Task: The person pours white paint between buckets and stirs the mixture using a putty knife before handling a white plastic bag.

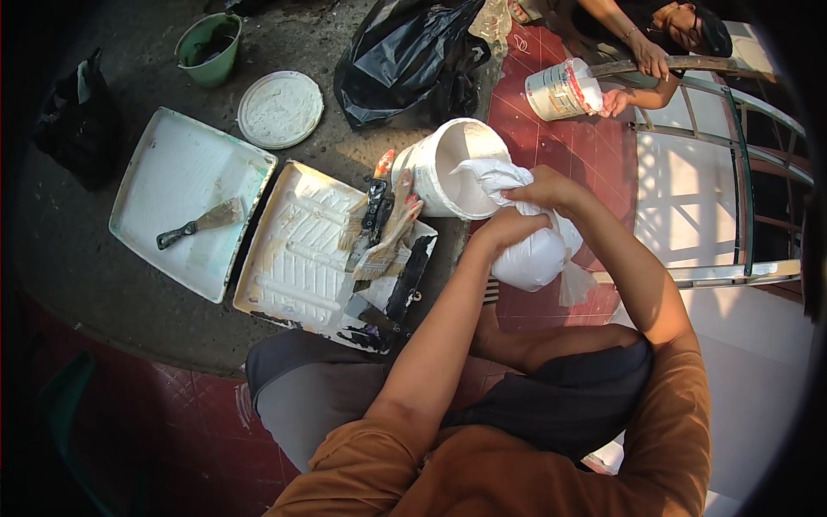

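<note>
Both my hands grip a white plastic bag (531,260) filled with something white. My left hand (515,229) is closed round its near side. My right hand (550,189) closes on the twisted upper part from the right. The bag's twisted end reaches to the mouth of a white bucket (420,183), which leans toward me with white smears inside. A clear plastic flap (575,283) hangs below the bag. Left of the bucket, several paintbrushes (379,258) lie across a ribbed paint tray (289,250) crusted with white.
A second tray (142,202) holds a scraper (202,222). Beyond are a white-coated round lid (281,109), a green bucket (209,52) and black plastic bags (401,69). At top right another person's hand (650,56) holds a stick over a tilted bucket (553,92). A metal frame (741,172) stands right.
</note>
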Action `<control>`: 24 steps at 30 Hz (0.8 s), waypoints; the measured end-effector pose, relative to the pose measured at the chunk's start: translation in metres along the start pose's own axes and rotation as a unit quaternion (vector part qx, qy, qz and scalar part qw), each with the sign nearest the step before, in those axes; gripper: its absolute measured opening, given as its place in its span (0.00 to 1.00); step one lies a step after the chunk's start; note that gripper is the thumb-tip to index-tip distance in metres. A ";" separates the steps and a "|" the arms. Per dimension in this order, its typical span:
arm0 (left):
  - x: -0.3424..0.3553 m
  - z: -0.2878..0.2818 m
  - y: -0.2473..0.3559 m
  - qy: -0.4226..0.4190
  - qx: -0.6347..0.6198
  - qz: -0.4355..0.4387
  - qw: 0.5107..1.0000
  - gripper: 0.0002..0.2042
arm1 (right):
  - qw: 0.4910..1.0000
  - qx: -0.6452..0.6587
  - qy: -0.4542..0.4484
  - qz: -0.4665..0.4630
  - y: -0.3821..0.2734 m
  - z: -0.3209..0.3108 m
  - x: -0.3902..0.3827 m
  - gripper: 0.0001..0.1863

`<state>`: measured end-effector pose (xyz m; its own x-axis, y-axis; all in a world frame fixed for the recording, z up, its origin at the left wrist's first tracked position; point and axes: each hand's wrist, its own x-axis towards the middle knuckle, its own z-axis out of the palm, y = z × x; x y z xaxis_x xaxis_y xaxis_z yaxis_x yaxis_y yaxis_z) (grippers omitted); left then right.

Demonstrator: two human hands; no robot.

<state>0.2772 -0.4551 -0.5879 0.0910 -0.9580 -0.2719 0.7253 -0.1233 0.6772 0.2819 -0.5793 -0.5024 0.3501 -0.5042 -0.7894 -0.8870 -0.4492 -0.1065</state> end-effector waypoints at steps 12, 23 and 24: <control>0.003 0.001 -0.002 -0.010 -0.049 0.000 0.999 0.24 | 0.983 0.173 -0.052 0.021 -0.001 -0.002 0.003 0.20; 0.002 0.001 -0.001 -0.015 -0.056 0.044 0.997 0.27 | 0.985 0.168 -0.047 0.020 0.001 -0.002 0.009 0.19; 0.001 0.001 0.001 -0.019 -0.053 0.046 0.997 0.27 | 0.984 0.171 -0.053 0.021 0.001 -0.004 0.007 0.22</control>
<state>0.2771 -0.4567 -0.5871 0.1365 -0.9733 -0.1846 0.7839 -0.0078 0.6209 0.2846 -0.5863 -0.5063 0.2930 -0.4287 -0.8546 -0.9560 -0.1454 -0.2548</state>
